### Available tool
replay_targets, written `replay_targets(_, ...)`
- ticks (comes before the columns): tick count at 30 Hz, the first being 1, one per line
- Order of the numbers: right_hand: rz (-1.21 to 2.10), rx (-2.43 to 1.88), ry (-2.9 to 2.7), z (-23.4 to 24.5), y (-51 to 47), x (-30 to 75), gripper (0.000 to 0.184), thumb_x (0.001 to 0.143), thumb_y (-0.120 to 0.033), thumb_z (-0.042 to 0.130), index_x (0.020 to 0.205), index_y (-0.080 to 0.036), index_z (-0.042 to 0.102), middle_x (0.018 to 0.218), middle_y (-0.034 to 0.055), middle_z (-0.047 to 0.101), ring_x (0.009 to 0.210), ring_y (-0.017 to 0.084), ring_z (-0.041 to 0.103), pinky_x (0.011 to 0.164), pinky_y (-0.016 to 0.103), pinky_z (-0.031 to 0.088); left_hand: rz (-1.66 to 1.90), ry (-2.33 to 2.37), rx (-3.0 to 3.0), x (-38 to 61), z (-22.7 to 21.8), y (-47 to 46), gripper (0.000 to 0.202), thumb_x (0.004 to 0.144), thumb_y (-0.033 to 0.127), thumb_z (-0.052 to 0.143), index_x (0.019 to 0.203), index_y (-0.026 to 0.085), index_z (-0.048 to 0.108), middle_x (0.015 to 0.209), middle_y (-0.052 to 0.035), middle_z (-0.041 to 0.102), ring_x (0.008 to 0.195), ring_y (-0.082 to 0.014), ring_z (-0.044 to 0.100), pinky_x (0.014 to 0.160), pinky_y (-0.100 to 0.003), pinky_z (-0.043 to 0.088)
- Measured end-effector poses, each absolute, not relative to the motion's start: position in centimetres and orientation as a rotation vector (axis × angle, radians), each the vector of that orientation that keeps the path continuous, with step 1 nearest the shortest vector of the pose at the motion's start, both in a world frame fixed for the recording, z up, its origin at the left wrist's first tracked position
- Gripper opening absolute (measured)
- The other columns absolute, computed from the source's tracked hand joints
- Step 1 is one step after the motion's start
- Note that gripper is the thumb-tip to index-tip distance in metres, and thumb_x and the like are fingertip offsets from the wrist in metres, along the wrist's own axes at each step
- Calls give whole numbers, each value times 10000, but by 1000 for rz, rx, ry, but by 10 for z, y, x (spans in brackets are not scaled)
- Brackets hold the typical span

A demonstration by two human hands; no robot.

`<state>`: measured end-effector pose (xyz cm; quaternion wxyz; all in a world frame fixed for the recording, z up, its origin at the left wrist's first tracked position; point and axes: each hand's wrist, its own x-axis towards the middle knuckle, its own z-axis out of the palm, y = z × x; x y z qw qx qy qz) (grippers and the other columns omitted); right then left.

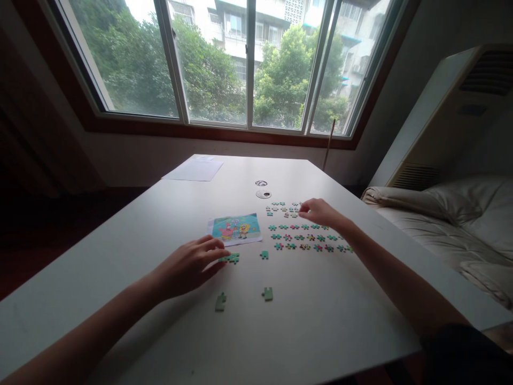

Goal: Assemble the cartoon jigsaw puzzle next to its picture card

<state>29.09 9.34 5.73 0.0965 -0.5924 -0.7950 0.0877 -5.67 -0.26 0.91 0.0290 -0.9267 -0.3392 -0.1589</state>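
My left hand [188, 264] lies flat on the white table [312, 321], fingers stretched out, fingertips touching a small joined group of teal puzzle pieces [231, 258]. My right hand [320, 212] reaches to the far rows of loose puzzle pieces [304, 238], its fingers curled together over pieces at the upper row; what they pinch is hidden. A cartoon reference picture [235, 228] lies between the hands. Single green pieces lie nearer me [267, 293], [220, 301], and one [264, 254] beside the joined group.
A sheet of paper [194, 169] lies at the table's far left. Two round cable holes [263, 194] sit beyond the pieces. A bed with pillows [452, 214] stands right of the table. A wide window [240, 64] faces me.
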Motion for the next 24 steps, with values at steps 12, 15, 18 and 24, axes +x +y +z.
replay_targets(12, 474, -2327, -1993, 32, 142, 393, 356, 676, -347, 742, 872, -50, 717, 725, 140, 690, 606, 177, 652, 485, 219, 507, -427, -1191, -2814, -79, 15, 9, 222, 889, 296, 491, 944, 223, 693, 921, -77, 649, 841, -208, 599, 676, -295, 501)
replay_targets(15, 471, -2328, -1990, 26, 147, 391, 370, 641, -362, 764, 858, -65, 724, 720, 133, 692, 605, 188, 657, 490, 225, 511, -442, -1190, -2858, -76, 14, 9, 219, 883, 310, 505, 962, 228, 692, 917, -75, 651, 840, -199, 598, 689, -280, 499)
replay_targets(18, 445, -2333, -1981, 23, 149, 390, 349, 617, -343, 777, 833, -73, 728, 712, 127, 693, 598, 190, 658, 493, 226, 513, -430, -1210, -2879, -74, 13, 7, 209, 872, 321, 525, 975, 237, 687, 913, -68, 652, 841, -201, 597, 699, -282, 497)
replay_targets(24, 461, -2312, -1973, 21, 149, 393, 309, 636, -294, 760, 847, -72, 722, 757, 129, 699, 626, 180, 658, 474, 202, 512, -438, -1202, -2915, -71, 12, 6, 205, 877, 301, 517, 986, 244, 681, 907, -60, 649, 831, -192, 590, 699, -274, 487)
